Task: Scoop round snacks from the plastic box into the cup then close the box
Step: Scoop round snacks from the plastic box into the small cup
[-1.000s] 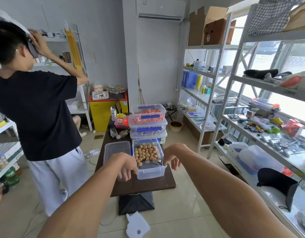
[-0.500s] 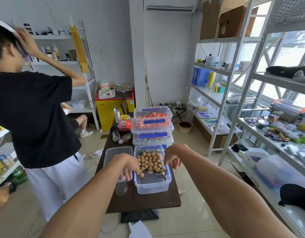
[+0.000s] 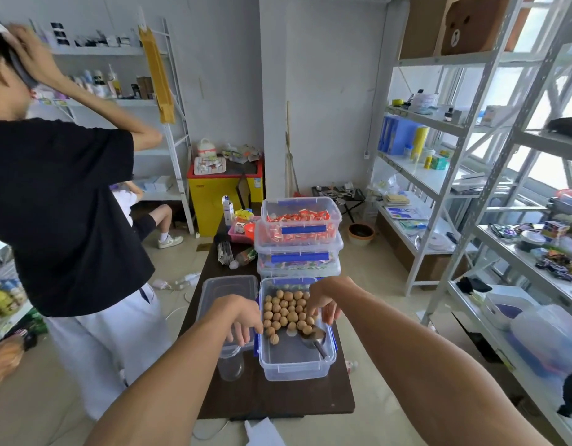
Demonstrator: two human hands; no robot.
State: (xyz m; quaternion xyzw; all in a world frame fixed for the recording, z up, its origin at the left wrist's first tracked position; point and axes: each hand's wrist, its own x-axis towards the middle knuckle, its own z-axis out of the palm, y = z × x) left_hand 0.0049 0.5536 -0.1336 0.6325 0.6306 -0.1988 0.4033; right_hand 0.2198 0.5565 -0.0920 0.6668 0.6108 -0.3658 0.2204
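A clear plastic box (image 3: 294,368) stands open on the dark table (image 3: 278,400). Several round tan snacks (image 3: 286,312) fill its far half, and a metal scoop (image 3: 313,338) lies at its right side. The box's clear lid (image 3: 226,288) lies flat to the left. A clear cup (image 3: 230,362) stands in front of the lid. My left hand (image 3: 239,318) hovers above the cup with fingers hanging down and apart, holding nothing. My right hand (image 3: 323,300) is over the box's right part, fingers spread just above the scoop and snacks.
Three closed boxes of wrapped sweets (image 3: 299,235) are stacked behind the open box. A person in a black shirt (image 3: 59,204) stands close to the table's left. Metal shelving (image 3: 503,220) lines the right side. A yellow cabinet (image 3: 225,191) stands behind.
Both my hands have moved forward and down: the left now over the cup, the right over the box by the scoop. The view has come closer to the table.
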